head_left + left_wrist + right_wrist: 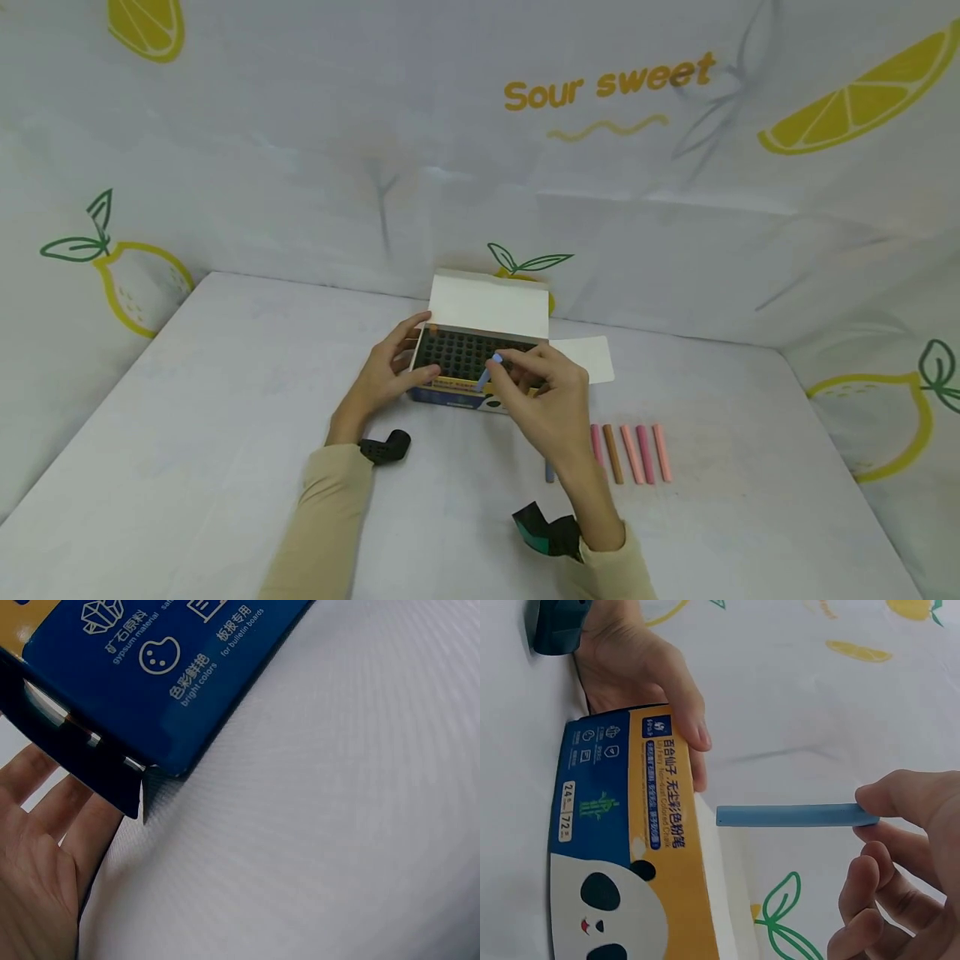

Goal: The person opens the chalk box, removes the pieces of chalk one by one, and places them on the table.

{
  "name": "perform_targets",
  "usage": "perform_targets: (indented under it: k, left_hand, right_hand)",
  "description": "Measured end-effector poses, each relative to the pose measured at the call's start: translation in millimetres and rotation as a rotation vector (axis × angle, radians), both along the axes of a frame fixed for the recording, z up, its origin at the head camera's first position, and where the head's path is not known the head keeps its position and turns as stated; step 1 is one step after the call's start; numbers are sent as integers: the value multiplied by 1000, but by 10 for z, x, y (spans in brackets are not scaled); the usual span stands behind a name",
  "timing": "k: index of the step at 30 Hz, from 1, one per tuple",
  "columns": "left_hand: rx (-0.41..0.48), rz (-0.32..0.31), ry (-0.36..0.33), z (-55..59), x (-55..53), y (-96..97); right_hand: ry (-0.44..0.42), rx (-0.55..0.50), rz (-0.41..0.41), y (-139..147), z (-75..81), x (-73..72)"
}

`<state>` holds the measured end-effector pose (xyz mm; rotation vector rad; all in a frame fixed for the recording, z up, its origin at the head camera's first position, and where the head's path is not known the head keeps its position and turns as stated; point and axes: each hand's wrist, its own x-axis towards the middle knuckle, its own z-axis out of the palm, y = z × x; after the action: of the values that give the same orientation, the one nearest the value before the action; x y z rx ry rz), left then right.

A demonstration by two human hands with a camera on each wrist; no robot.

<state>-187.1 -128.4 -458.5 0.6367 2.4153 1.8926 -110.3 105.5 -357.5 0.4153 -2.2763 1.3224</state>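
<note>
A blue-and-yellow chalk box [447, 398] with a panda on its front [682, 900] stands with its lid [489, 304] raised at the back. Dark holes fill the insert inside. My left hand [378, 377] holds the box's left end, thumb on the front top edge; in the left wrist view its fingers [90, 832] lie behind a side flap. Between thumb and fingertips, my right hand [553, 400] pinches one end of a blue chalk stick [791, 815]. The stick's free end points toward the box, over its front edge in the head view.
Several chalk sticks lie in a row right of the box, among them a brown one [612, 454] and a pink one [662, 452]. A blue stick [550, 472] there is partly hidden by my right hand. A white flap [592, 360] extends from the box's right side.
</note>
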Motion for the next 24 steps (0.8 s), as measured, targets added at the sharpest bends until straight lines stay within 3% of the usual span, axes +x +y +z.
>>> perform_targets:
  k: [10, 18, 24]
  left_hand:
    - [-27, 11, -6, 7, 14, 8]
    - [-11, 0, -9, -8, 15, 1]
    - [-2, -4, -12, -12, 18, -10]
  right_hand:
    - [-16, 79, -34, 204, 90, 100]
    - [-11, 179, -14, 385, 148, 149]
    - [-104, 250, 15, 579, 255, 203]
